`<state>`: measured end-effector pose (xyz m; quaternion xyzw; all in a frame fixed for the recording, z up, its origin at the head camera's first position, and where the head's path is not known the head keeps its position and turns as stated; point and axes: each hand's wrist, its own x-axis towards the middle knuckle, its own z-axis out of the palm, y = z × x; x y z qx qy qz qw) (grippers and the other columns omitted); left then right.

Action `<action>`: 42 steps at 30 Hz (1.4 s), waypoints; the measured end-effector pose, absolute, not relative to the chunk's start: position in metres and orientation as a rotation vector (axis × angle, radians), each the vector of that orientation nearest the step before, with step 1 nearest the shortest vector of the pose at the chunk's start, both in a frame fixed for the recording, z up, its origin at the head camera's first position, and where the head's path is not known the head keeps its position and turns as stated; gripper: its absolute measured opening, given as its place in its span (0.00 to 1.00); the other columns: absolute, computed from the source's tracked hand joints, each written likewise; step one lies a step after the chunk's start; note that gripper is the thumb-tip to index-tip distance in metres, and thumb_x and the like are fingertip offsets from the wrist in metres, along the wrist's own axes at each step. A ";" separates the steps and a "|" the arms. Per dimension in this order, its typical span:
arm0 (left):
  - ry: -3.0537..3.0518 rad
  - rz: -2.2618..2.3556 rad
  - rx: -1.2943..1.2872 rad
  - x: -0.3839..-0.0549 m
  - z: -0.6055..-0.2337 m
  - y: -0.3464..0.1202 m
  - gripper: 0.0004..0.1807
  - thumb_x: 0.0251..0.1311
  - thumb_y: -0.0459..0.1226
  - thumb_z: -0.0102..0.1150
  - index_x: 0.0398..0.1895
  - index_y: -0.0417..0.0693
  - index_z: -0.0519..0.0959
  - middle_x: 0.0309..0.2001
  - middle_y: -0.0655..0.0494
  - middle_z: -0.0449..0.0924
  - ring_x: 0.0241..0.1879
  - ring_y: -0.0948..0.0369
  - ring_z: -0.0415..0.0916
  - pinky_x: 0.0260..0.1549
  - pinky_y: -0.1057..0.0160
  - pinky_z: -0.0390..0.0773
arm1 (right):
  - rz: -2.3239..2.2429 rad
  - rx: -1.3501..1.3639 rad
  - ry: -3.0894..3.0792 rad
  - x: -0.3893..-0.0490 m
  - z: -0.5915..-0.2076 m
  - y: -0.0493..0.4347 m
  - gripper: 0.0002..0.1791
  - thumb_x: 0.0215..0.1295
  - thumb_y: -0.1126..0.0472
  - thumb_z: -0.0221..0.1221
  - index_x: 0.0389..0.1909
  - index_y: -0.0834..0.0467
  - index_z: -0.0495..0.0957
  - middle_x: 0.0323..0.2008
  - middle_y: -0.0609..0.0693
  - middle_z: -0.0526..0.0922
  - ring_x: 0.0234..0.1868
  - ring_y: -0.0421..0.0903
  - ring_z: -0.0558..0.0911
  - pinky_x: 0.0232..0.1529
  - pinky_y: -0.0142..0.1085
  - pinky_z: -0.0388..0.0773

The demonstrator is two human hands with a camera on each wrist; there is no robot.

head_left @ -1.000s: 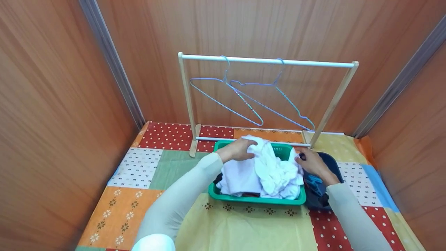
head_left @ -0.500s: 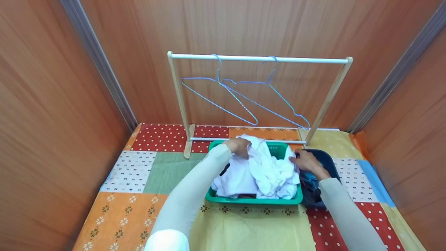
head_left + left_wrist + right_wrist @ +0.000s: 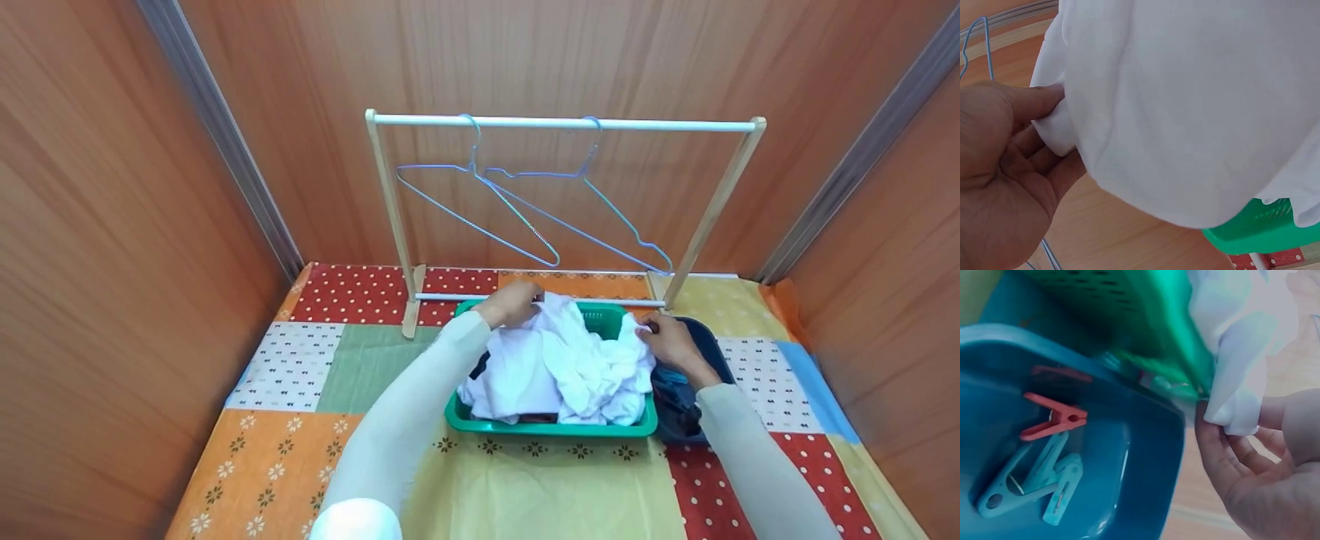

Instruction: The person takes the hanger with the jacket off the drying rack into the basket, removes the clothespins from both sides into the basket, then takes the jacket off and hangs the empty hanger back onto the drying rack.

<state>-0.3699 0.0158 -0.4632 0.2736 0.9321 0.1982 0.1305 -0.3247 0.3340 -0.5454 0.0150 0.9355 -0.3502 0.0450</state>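
Note:
A white cloth garment lies bunched over the green basket, most of whose inside it hides. At the basket's back left, my left hand pinches an edge of the garment between thumb and fingers. The left wrist view has the white cloth hanging in a broad fold beside that thumb. My right hand pinches another narrow folded end of white cloth, right by the basket's right wall. Dark fabric shows at the basket's left side.
A dark blue bin stands right of the basket, with a red clothespin and blue clothespins inside. Behind the basket rises a wooden rack with a white rail. Two wire hangers hang from it. Wood-patterned walls enclose the table.
My left hand has shifted a little toward the rack, drawing the garment's edge with it. My right hand has moved slightly to the right, still pinching the cloth. The head view has shifted a bit.

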 end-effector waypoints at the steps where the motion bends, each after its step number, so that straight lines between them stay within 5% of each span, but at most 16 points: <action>1: 2.729 0.597 0.816 -0.370 -0.462 0.015 0.14 0.69 0.36 0.56 0.54 0.45 0.79 0.52 0.50 0.82 0.51 0.56 0.78 0.59 0.58 0.77 | -1.085 0.046 2.871 -0.324 -0.544 0.334 0.16 0.74 0.58 0.51 0.55 0.64 0.75 0.50 0.63 0.79 0.44 0.53 0.76 0.45 0.43 0.73; 11: 2.817 0.861 0.938 -0.355 -0.441 -0.001 0.11 0.68 0.38 0.57 0.51 0.48 0.80 0.48 0.53 0.85 0.47 0.59 0.81 0.55 0.60 0.80 | -1.260 0.011 3.000 -0.308 -0.532 0.318 0.14 0.74 0.59 0.53 0.51 0.63 0.78 0.47 0.62 0.81 0.43 0.53 0.77 0.44 0.39 0.73; 20: 2.795 0.933 1.011 -0.313 -0.451 -0.013 0.14 0.66 0.41 0.60 0.54 0.52 0.81 0.50 0.58 0.84 0.51 0.61 0.81 0.50 0.63 0.82 | -1.474 -0.295 3.042 -0.277 -0.524 0.289 0.08 0.69 0.62 0.59 0.45 0.59 0.82 0.43 0.55 0.86 0.41 0.43 0.80 0.40 0.21 0.73; 29: 2.798 0.558 1.277 -0.258 -0.471 -0.011 0.14 0.64 0.42 0.62 0.53 0.55 0.82 0.47 0.61 0.86 0.48 0.64 0.84 0.48 0.65 0.82 | -1.188 -0.685 2.973 -0.249 -0.521 0.263 0.06 0.68 0.63 0.60 0.42 0.55 0.83 0.42 0.47 0.86 0.37 0.39 0.81 0.38 0.30 0.80; 34: 2.827 0.242 1.425 -0.242 -0.490 -0.011 0.11 0.66 0.46 0.60 0.46 0.54 0.84 0.39 0.60 0.87 0.38 0.65 0.83 0.39 0.70 0.82 | -0.876 -0.844 2.928 -0.238 -0.525 0.251 0.08 0.69 0.62 0.58 0.46 0.55 0.82 0.45 0.48 0.87 0.44 0.44 0.84 0.49 0.43 0.83; 37: 2.826 0.062 1.510 -0.238 -0.503 -0.012 0.11 0.67 0.47 0.58 0.45 0.54 0.85 0.40 0.60 0.87 0.40 0.64 0.83 0.42 0.67 0.82 | -0.755 -0.877 2.887 -0.234 -0.527 0.244 0.11 0.69 0.61 0.58 0.49 0.56 0.82 0.48 0.51 0.86 0.50 0.49 0.84 0.56 0.53 0.77; 42: 2.766 -0.079 1.504 -0.237 -0.519 -0.018 0.12 0.68 0.47 0.56 0.46 0.55 0.85 0.44 0.61 0.88 0.42 0.64 0.83 0.47 0.66 0.82 | -0.639 -0.902 2.797 -0.231 -0.533 0.236 0.14 0.71 0.60 0.57 0.54 0.57 0.80 0.53 0.52 0.84 0.55 0.51 0.82 0.58 0.53 0.76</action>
